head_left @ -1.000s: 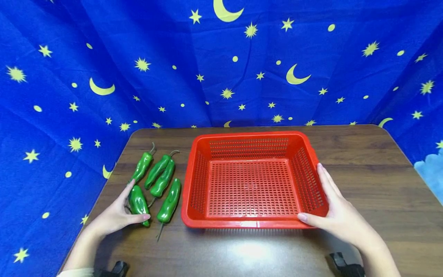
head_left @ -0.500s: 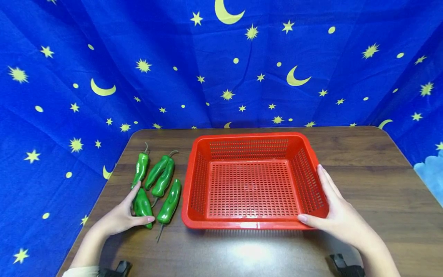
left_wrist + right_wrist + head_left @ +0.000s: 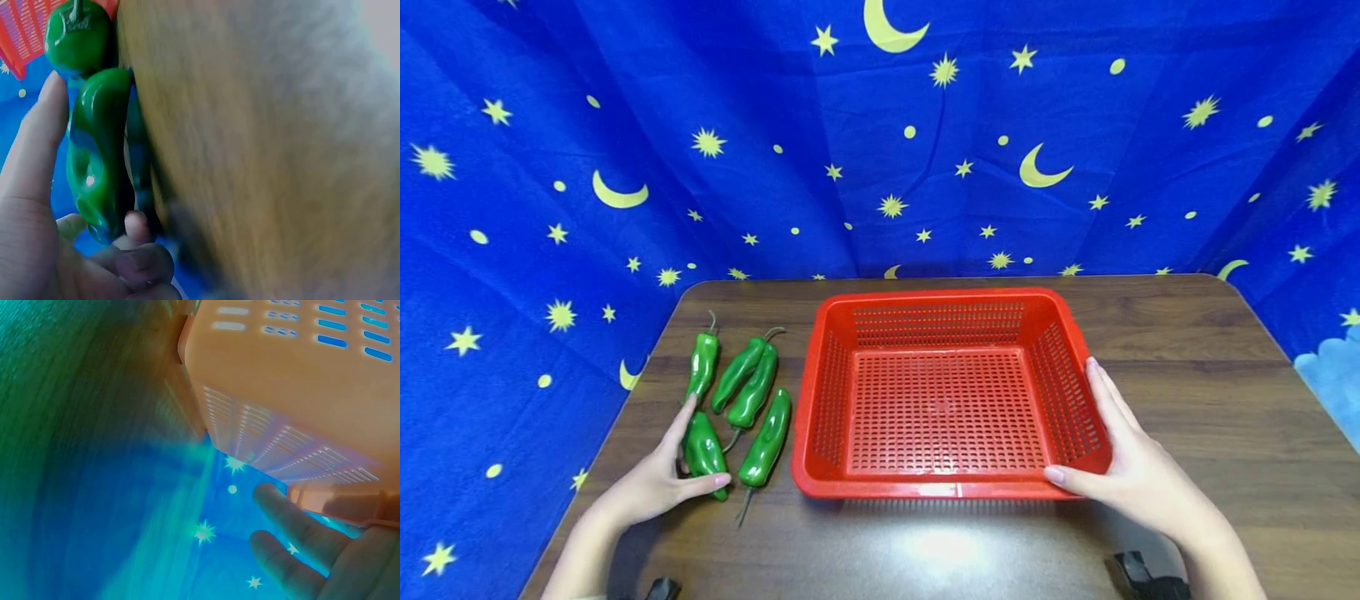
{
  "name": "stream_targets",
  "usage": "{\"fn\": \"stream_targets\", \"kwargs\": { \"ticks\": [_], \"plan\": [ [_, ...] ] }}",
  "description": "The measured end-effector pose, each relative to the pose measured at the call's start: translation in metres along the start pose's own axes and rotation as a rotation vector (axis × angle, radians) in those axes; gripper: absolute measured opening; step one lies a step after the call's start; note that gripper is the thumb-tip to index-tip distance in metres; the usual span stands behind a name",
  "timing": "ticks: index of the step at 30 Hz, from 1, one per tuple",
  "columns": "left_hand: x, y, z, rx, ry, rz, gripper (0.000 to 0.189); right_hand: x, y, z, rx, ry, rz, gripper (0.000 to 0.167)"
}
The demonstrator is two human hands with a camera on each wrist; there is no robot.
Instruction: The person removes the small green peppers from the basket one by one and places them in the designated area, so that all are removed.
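My left hand (image 3: 651,483) is curled round the nearest green chili pepper (image 3: 705,446), its thumb at the near end and its index fingertip at the base of a second pepper (image 3: 703,362). In the left wrist view, bent fingers (image 3: 147,265) lie against one end of the held pepper (image 3: 97,150), the thumb runs along its side, and another pepper (image 3: 78,37) shows past the thumb tip. My right hand (image 3: 1131,458) grips the right near corner of a red perforated basket (image 3: 940,489), thumb on the rim. The right wrist view shows its fingers (image 3: 306,534) by the basket's outer wall (image 3: 275,369).
Two peppers (image 3: 751,383) lie side by side behind the left hand, and one more pepper (image 3: 765,442) lies between that hand and the basket. All rest on a brown wooden table (image 3: 1187,375). A blue star-and-moon cloth (image 3: 955,108) hangs behind and at the sides.
The left hand shifts right, then slightly back left and nearer, its pepper moving along. The far left pepper swings more upright, its stem moving left. Right hand and basket stay put.
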State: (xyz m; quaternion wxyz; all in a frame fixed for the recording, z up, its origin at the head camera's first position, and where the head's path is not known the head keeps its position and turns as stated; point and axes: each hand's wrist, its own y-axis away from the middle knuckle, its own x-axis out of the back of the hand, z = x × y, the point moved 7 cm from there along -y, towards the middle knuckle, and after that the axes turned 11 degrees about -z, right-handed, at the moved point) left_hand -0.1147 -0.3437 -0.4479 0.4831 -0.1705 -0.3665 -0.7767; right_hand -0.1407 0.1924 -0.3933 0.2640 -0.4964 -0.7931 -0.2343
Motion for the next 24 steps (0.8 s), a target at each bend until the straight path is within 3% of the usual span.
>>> {"fn": "stream_targets", "kwargs": {
  "ticks": [8,15,18,21,24],
  "plan": [
    [-0.004,0.005,0.011,0.042,-0.086,0.013,0.123,0.004,0.005,-0.002,-0.056,0.143,0.007,0.122],
    [-0.005,0.01,0.024,0.049,-0.188,0.026,0.121,0.007,0.008,-0.009,-0.008,0.256,0.06,0.112],
    [-0.005,0.014,0.028,0.1,-0.218,-0.004,0.12,0.008,0.007,-0.009,-0.007,0.303,0.071,0.107],
    [-0.003,0.021,0.033,0.201,-0.277,-0.037,0.116,0.01,0.008,-0.01,0.003,0.357,0.09,0.101],
    [0.002,0.03,0.044,0.303,-0.389,-0.009,0.111,0.013,0.01,-0.015,0.02,0.407,0.113,0.09]
  ]
}}
